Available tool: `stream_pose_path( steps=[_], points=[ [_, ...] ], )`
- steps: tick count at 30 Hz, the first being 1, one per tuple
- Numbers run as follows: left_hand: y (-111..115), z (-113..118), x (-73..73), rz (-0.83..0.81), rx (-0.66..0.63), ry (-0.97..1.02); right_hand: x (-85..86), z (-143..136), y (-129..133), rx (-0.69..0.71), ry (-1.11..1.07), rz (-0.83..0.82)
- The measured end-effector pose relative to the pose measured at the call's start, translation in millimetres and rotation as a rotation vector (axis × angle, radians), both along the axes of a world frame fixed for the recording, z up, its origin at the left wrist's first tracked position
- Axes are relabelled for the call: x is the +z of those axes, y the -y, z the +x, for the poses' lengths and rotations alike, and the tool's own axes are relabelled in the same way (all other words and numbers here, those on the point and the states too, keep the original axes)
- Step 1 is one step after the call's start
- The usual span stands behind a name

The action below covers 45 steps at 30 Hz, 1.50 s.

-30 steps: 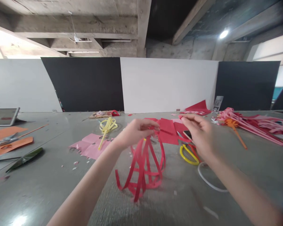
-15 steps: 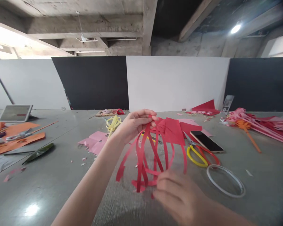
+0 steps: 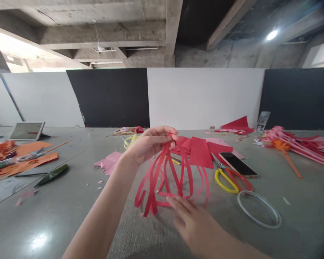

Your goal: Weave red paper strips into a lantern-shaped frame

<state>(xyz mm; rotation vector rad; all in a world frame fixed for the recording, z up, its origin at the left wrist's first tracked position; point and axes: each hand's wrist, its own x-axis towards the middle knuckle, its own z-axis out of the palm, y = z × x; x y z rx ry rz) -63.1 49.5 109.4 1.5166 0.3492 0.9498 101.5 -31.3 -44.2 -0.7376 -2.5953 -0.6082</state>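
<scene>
Bundle of narrow red paper strips [image 3: 180, 187], bent into a loose cage: located at centre, taken as hub of the clock for all directions below. Hanging from left hand [image 3: 152, 141] at 12 o'clock; left fingers clenched on the gathered strip tops. Right hand [image 3: 196, 223] at 5 o'clock, somewhat blurred; fingers extended and released, tips at the lower cross band. Contact there: touching or just in front, cannot tell. Lower strip ends close to smooth grey desk [image 3: 299, 223]; resting or suspended, not determinable.

At 2 o'clock, flat rectangular red paper sheets [image 3: 201, 152], overlapping. At 3 o'clock, scissors with one yellow and one red loop handle [image 3: 223, 168], blades towards the sheets; just beyond, black-screened smartphone with pale edge [image 3: 238, 164]. Between 3 and 4, whitish translucent ring [image 3: 268, 204], lying flat near the scissors. Farther out at 3, orange looped paper form on a straight stick [image 3: 290, 162], beside tangled pink and red strips [image 3: 277, 133].

At 9 o'clock, pink paper piece [image 3: 108, 162] partly behind the left forearm; farther out, dark green leaf-shaped piece on a thin stem [image 3: 53, 174]. Between 9 and 10, propped tablet with light frame [image 3: 27, 131].
</scene>
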Motion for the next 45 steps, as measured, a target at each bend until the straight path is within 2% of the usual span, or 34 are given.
stream_pose_path(
  steps=[6,10,13,18,22,26,30,33,36,38,41,45],
  points=[
    [-13,-4,17.8,0.039,0.007,-0.078,23.5,15,-21,-0.200,0.045,0.087],
    [-10,-2,25.6,0.051,0.040,-0.114,40.6,29,-35,-0.309,0.012,0.195],
    [0,2,18.1,0.029,0.102,-0.187,44.8,39,-40,-0.330,-0.014,0.209],
    [22,12,-12.9,0.010,0.193,-0.336,35.0,50,-38,-0.317,-0.008,0.094],
    [34,18,-33.5,-0.004,0.198,-0.416,27.2,52,-31,-0.266,-0.016,-0.070],
    [36,22,-42.2,0.068,0.241,-0.476,32.8,53,-20,-0.163,-0.075,-0.251],
    [33,21,-44.8,0.139,0.247,-0.509,57.9,64,-12,-0.054,-0.173,-0.620],
    [30,19,-46.5,0.216,0.308,-0.575,80.7,79,-11,-0.087,-0.344,-0.782],
    [27,19,-48.5,0.295,0.388,-0.636,94.3,90,-10,-0.085,-0.583,-1.006],
    [25,20,-49.3,0.316,0.393,-0.641,95.8,89,-6,-0.079,-0.701,-1.168],
    [23,24,-48.1,0.358,0.405,-0.652,89.7,79,2,-0.067,-0.733,-1.413],
    [28,29,-41.8,0.497,0.504,-0.726,77.5,62,9,0.013,-0.776,-1.592]
  ],
)
